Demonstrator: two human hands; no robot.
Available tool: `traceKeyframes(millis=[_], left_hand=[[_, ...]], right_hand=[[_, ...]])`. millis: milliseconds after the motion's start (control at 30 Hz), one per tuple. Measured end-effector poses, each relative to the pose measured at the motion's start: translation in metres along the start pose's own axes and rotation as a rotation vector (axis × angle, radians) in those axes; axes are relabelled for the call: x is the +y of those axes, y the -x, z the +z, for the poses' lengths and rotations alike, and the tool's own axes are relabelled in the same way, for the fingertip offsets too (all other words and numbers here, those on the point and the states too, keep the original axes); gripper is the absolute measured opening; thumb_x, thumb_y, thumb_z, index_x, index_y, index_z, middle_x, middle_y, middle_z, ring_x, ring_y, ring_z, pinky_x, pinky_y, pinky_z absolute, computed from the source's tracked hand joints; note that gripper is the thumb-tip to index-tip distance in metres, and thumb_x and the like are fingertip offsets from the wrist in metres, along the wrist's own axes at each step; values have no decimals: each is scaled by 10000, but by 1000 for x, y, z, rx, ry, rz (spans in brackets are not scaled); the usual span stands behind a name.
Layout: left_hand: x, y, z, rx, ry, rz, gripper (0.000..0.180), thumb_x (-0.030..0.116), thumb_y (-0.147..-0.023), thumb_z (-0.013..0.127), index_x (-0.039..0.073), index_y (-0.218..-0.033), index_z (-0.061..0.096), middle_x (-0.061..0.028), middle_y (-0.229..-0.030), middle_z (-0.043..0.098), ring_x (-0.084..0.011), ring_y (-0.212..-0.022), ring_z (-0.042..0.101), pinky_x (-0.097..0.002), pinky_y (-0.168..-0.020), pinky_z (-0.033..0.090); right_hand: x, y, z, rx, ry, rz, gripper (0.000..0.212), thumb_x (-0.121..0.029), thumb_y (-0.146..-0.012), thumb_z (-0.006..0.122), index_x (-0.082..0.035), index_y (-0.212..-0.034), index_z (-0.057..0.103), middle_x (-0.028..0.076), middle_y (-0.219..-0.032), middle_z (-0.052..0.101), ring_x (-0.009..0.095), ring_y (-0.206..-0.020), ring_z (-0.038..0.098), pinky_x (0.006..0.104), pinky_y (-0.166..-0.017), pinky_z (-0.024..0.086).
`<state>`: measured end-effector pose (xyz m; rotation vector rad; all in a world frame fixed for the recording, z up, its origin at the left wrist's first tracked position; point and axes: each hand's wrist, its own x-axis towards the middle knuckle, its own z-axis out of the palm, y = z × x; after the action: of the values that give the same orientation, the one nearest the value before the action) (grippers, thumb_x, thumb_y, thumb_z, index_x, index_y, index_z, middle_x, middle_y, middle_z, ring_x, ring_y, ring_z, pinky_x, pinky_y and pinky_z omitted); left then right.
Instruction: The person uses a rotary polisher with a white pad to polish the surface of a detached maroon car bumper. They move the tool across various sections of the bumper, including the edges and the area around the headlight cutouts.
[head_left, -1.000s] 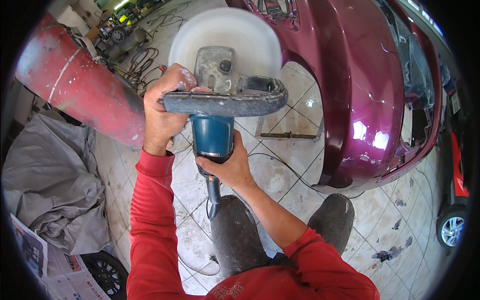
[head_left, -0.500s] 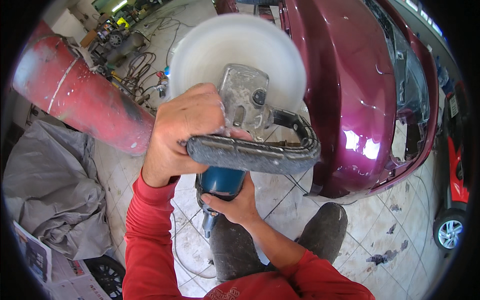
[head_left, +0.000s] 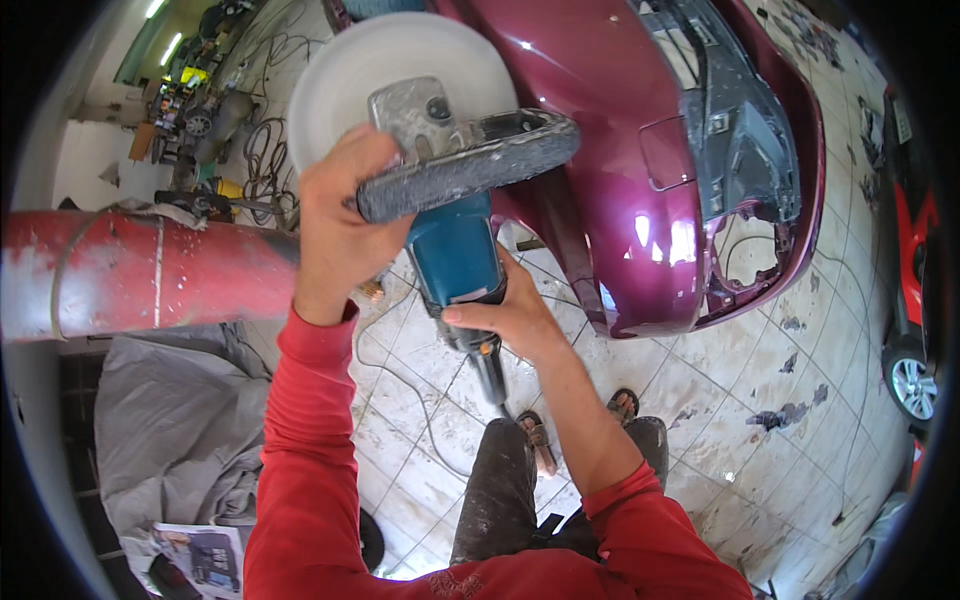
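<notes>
A blue and black polisher (head_left: 457, 250) is held out in front of me, its white round pad (head_left: 330, 75) blurred as if spinning. My left hand (head_left: 340, 215) is closed at the left end of the dark padded loop handle (head_left: 480, 162), close to the grey, dusty gear head (head_left: 412, 110). Further back, my right hand (head_left: 520, 312) wraps the motor body from the right, thumb across its top. To the right is a glossy purple car bumper (head_left: 600, 130). The pad overlaps its near left side in view; I cannot tell whether they touch.
A red cylinder (head_left: 210, 270) extends in from the left, above a grey cover (head_left: 180, 410). The polisher's cord (head_left: 425, 420) trails over the tiled floor (head_left: 740, 400). Coiled hoses (head_left: 265, 160) and equipment lie at the far left. A red car's wheel (head_left: 910, 383) shows at right.
The polisher has moved farther from my body, and my arms are more extended. My view has shifted, bringing my feet into sight. Both hands keep their hold.
</notes>
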<state>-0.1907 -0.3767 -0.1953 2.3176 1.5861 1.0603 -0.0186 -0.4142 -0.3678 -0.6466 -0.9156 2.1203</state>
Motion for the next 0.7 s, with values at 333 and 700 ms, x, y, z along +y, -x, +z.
traceKeyframes(millis=[333,700], left_hand=[[38,2,19,-137,-18,56,266,10,-601,808,43,-822,662,-87,-761,558,-326,-742,547,-419,-674,374],[-58,-128,-58,-203,138,256,300,84,-548,802,55,-788,624,-83,-744,544,-315,-704,556,-420,-646,387]], right_hand=[[-14,66,-2,208,-33,232,855,-337,-759,974,87,-1396,592,161,-1165,743,223,-1027,715,351,-934,574],[-98,-56,79,365,41,115,962,-363,-716,970,73,-1471,563,177,-1264,720,256,-1165,680,382,-1062,517]])
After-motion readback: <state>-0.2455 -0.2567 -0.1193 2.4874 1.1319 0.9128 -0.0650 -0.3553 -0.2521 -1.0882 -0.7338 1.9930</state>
